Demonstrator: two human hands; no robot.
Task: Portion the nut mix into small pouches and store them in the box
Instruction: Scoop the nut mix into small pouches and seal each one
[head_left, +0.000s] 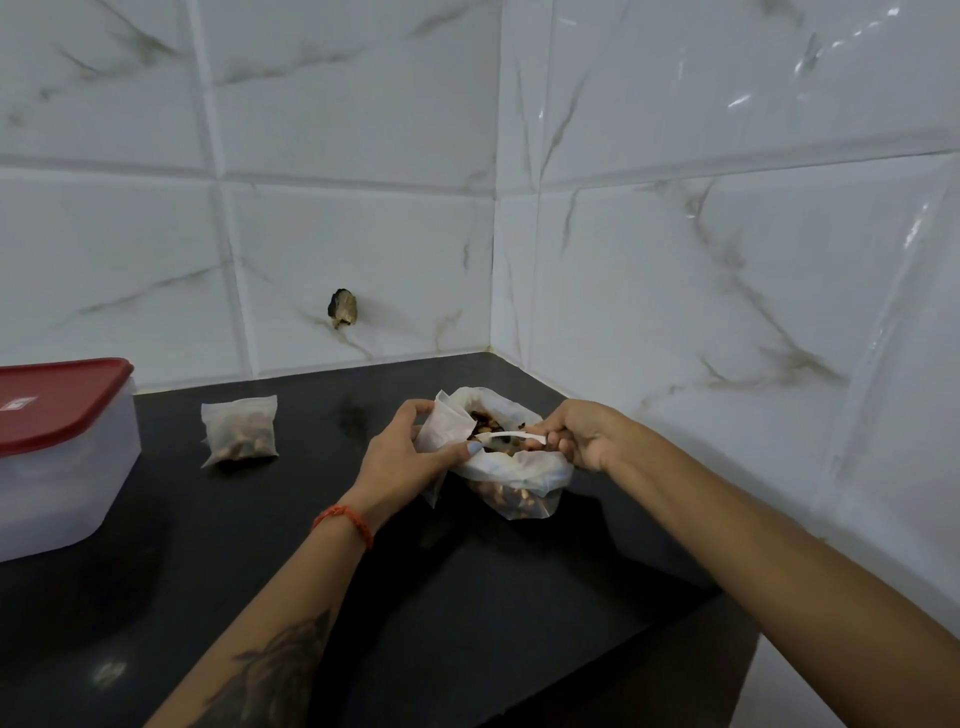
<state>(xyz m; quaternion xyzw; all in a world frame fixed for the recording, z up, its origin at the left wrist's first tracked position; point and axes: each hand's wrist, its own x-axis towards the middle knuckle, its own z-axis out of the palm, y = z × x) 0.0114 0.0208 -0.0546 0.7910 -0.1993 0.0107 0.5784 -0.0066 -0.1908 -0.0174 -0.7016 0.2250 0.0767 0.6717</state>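
Hands are working over the bag: left hand is pinching a pouch, right hand is gripping a spoon.

2 bare forearms enter from the lower edge, neither covered by a sleeve. The left hand has 1 visible painted fingernail, pale blue and short. A thin braided orange-red thread bracelet encircles the left wrist, with a small knot or loose end on its outer side. A dark grey shaded tattoo runs along the inner left forearm; its motif cannot be told. The right hand carries no ring, band or watch in view, and the right forearm shows no markings.
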